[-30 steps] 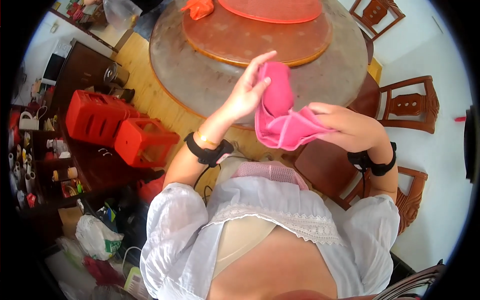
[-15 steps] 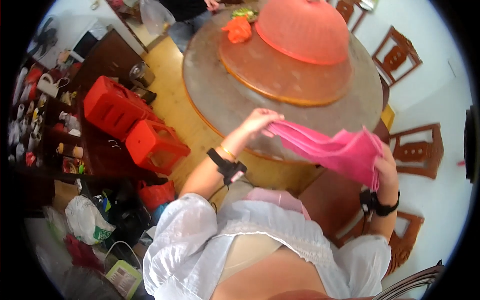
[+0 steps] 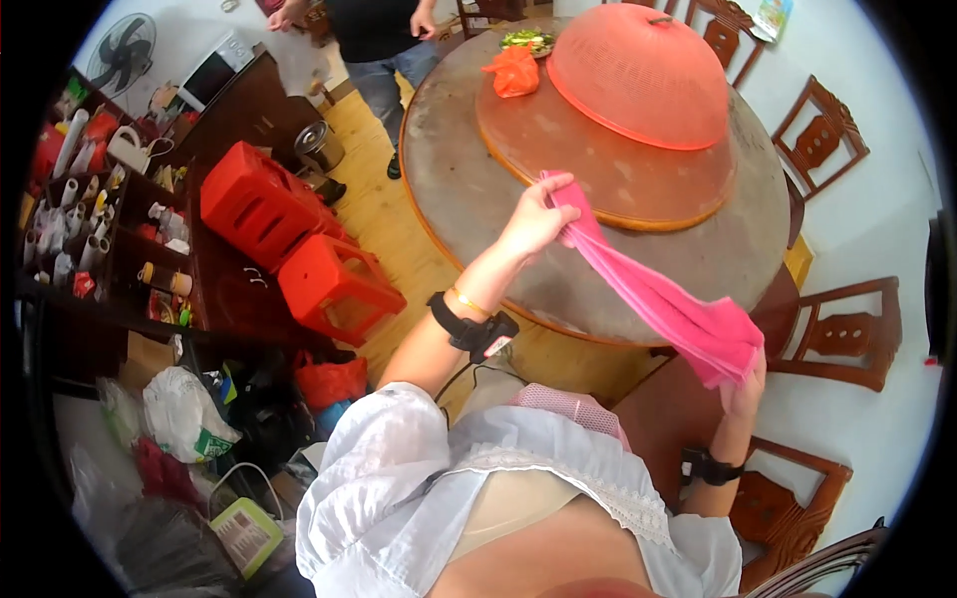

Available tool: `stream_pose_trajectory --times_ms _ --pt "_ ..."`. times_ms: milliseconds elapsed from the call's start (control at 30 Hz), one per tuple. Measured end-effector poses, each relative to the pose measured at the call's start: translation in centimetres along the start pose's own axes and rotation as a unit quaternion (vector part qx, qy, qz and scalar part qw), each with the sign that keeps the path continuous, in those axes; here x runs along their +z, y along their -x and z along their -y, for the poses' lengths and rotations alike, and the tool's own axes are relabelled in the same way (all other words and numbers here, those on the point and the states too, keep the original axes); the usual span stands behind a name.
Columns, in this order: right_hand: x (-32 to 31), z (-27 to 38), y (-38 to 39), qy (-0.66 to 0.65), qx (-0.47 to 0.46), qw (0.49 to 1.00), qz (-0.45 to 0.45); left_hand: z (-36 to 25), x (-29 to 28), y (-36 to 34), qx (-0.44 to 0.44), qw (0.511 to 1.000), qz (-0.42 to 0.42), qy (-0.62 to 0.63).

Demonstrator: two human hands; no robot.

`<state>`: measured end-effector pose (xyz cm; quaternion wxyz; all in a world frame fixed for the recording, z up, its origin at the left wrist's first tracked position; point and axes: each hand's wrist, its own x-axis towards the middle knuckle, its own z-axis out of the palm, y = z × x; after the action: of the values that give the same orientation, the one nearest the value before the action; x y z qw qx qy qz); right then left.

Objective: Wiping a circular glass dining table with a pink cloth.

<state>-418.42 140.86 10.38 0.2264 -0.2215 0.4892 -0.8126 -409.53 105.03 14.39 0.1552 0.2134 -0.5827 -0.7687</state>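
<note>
A pink cloth [image 3: 653,304] is stretched diagonally between my two hands over the near part of the round table [image 3: 449,149]. My left hand [image 3: 538,216], higher and nearer the table's turntable [image 3: 623,194], has its thumb and fingers closed on one end. My right hand [image 3: 743,384], lower at the right, grips the bunched other end, which covers most of its fingers. I wear a black strap with a small box on each wrist.
A red mesh food cover [image 3: 638,75], orange bag [image 3: 513,72] and plate of greens [image 3: 528,42] are on the table. Another person [image 3: 379,50] stands beyond. Red stools [image 3: 334,284] and a cluttered shelf [image 3: 95,209] are left; wooden chairs [image 3: 837,329] line the right.
The bunched pink cloth has been pulled out long between my hands. My right hand has moved down. My view has tilted up, showing more of the other person and the food cover.
</note>
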Motion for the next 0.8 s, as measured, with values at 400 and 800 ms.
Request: stream_pose_trajectory --times_ms 400,800 --pt "-0.9 -9.4 1.6 -0.134 0.005 0.985 -0.107 -4.5 6.2 -0.6 0.300 0.931 -0.050 -0.202" --pt "2.7 -13.3 2.1 -0.387 0.193 0.902 -0.016 -8.0 11.8 0.1 0.475 0.829 -0.056 -0.289"
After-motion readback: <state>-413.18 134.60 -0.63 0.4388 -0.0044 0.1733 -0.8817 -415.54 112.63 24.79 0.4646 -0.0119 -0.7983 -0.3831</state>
